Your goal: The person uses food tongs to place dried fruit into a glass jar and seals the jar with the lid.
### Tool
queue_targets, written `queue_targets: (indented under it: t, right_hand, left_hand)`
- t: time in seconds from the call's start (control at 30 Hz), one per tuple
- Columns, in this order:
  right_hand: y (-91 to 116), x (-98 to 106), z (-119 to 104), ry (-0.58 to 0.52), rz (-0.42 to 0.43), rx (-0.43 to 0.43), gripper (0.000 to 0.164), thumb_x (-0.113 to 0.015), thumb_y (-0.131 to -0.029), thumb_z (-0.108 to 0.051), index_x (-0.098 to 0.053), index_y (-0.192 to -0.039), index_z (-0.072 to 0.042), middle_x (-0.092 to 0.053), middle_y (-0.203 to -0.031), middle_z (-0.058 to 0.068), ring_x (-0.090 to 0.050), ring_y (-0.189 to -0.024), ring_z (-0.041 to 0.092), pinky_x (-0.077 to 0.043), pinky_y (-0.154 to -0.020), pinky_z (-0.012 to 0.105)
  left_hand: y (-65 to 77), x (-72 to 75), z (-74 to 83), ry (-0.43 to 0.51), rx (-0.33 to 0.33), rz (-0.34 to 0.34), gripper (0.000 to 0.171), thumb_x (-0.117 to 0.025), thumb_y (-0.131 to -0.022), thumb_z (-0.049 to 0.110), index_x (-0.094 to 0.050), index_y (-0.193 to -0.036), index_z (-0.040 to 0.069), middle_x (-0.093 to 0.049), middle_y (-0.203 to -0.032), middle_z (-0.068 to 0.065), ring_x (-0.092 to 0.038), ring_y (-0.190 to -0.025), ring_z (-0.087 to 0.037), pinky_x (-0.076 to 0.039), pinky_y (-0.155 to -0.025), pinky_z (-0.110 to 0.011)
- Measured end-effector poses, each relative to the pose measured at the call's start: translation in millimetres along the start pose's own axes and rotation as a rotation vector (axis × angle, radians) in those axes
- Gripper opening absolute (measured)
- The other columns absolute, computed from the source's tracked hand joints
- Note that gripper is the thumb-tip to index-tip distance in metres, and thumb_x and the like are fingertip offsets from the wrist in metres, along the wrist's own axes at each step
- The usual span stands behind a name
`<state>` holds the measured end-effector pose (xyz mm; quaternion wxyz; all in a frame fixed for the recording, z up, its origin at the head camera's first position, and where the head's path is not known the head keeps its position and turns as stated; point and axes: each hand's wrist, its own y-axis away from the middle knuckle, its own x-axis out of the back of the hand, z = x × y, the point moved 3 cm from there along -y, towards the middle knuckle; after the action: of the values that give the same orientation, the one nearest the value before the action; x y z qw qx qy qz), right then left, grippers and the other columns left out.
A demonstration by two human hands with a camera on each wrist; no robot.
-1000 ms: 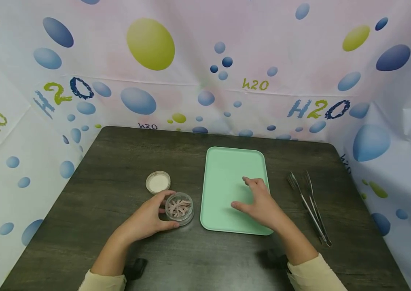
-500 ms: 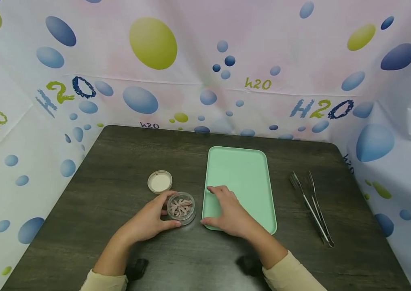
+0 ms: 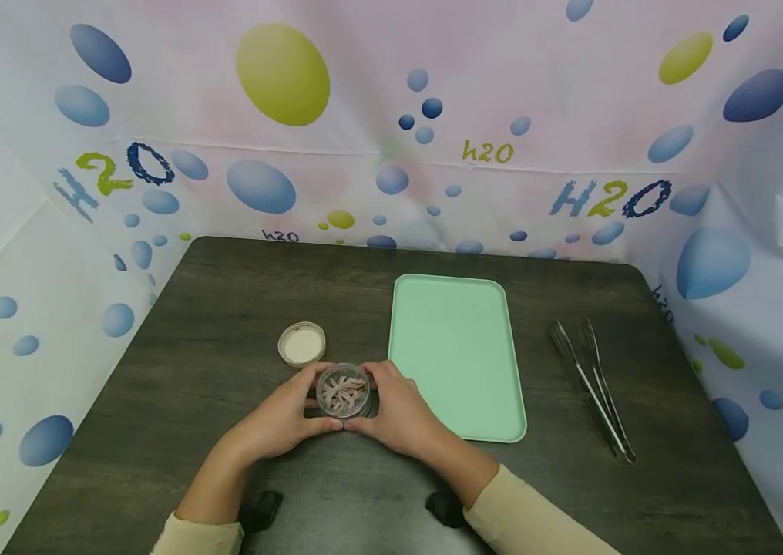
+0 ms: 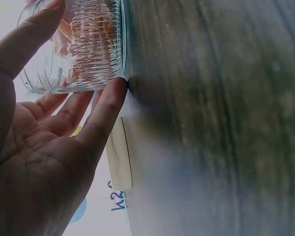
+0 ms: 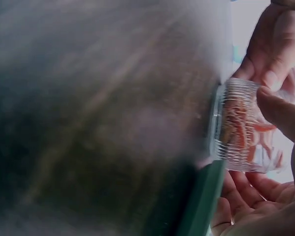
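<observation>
A clear ribbed glass jar (image 4: 95, 46), lidless, stands on the dark table in the head view, left of the green tray. Pale pinkish-brown strips (image 3: 343, 392) lie in it, and they look orange through the glass in the right wrist view. My left hand (image 3: 280, 416) grips the jar from the left, thumb in front and fingers behind. From the opposite side my right hand (image 3: 401, 412) holds it, and the two thumbs nearly meet at the front. Just behind the jar lies a round lid (image 3: 302, 344), its white face up.
The light green tray (image 3: 457, 354) lies close to the right hand, its left edge near the jar. Metal tongs (image 3: 596, 393) rest on the table (image 3: 225, 308) farther right. A patterned sheet (image 3: 391, 116) hangs behind the table's far edge.
My right hand has moved left from over the tray to the jar and now holds its right side. The left hand has kept its grip; the jar stays in place.
</observation>
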<state>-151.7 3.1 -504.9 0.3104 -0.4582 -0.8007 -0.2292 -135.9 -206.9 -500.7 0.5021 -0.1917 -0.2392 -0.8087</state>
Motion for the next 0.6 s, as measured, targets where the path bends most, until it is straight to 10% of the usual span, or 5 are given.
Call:
queue_targets:
  t: [0.6]
  right_hand:
    - [-1.7,-3.9,4.0,0.016,0.003,0.011,0.084,-0.093,-0.089,-0.037,-0.052,-0.158,-0.013,-0.063,-0.155,0.005,-0.065,-0.138,0.025,-0.049,-0.118,0.058]
  left_hand:
    - [-1.4,2.8,2.1,-0.043,0.037,0.012,0.087,-0.093,-0.089,0.029,-0.045,-0.158,0.010,-0.058,-0.154,-0.018,-0.068,-0.133,-0.039,-0.062,-0.105,-0.049]
